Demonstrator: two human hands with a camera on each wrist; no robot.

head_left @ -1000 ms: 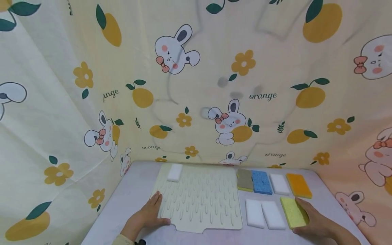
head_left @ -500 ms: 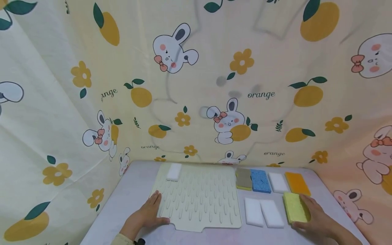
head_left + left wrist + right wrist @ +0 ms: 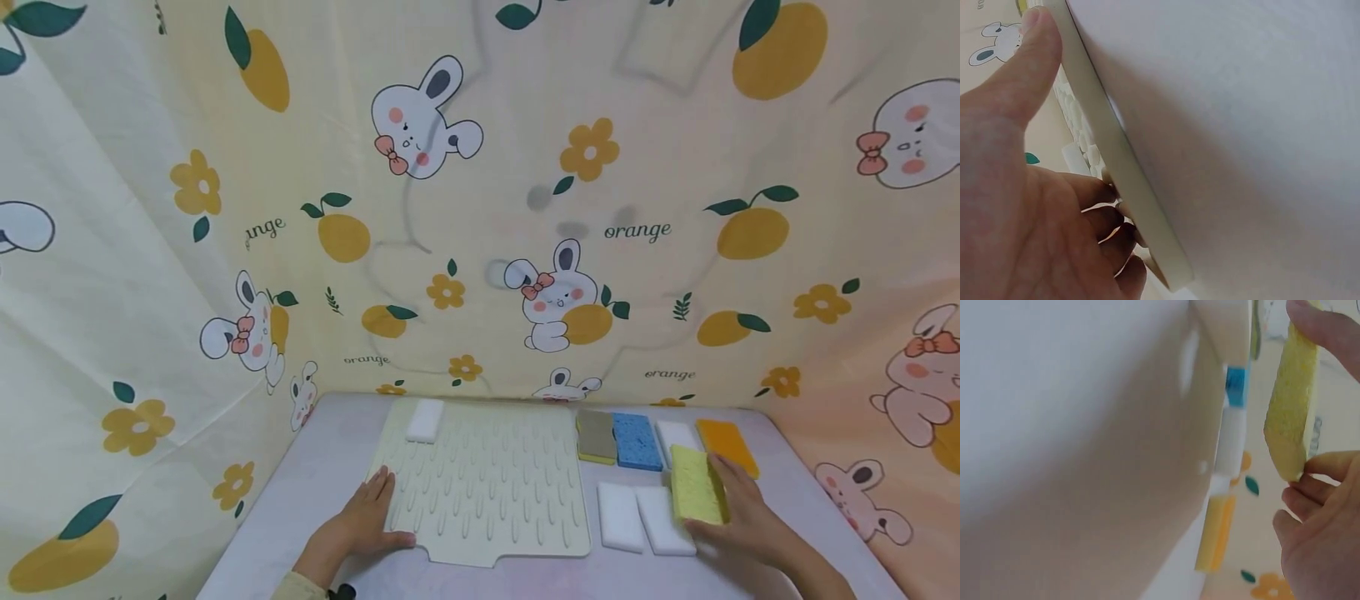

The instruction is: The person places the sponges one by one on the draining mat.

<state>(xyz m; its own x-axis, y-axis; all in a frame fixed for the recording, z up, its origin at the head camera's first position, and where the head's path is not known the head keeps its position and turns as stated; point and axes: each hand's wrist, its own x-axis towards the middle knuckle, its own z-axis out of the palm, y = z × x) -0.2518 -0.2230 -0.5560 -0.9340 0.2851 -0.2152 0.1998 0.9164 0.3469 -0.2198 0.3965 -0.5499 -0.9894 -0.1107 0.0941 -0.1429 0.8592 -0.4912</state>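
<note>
A yellow sponge point(image 3: 696, 485) is pinched between the thumb and fingers of my right hand point(image 3: 742, 517). In the right wrist view the yellow sponge point(image 3: 1291, 403) is held up off the table, thumb at one end and fingertips at the other. From the head it overlaps the right one of two white sponges point(image 3: 663, 525). My left hand point(image 3: 360, 521) rests at the left front corner of a cream drying mat with raised ridges point(image 3: 487, 492), its fingers spread along the edge. The left wrist view shows the thumb and fingertips over the mat's rim point(image 3: 1129, 169).
One white sponge point(image 3: 425, 421) lies on the mat's back left corner. Right of the mat, a back row holds a grey-topped sponge point(image 3: 596, 435), a blue sponge point(image 3: 637, 442), a white sponge point(image 3: 671, 435) and an orange sponge point(image 3: 726, 443). A printed curtain point(image 3: 480, 208) surrounds the table.
My right hand has lifted the yellow sponge from the table and carried it left and up, over the white sponges. My left hand has stayed on the mat's edge.
</note>
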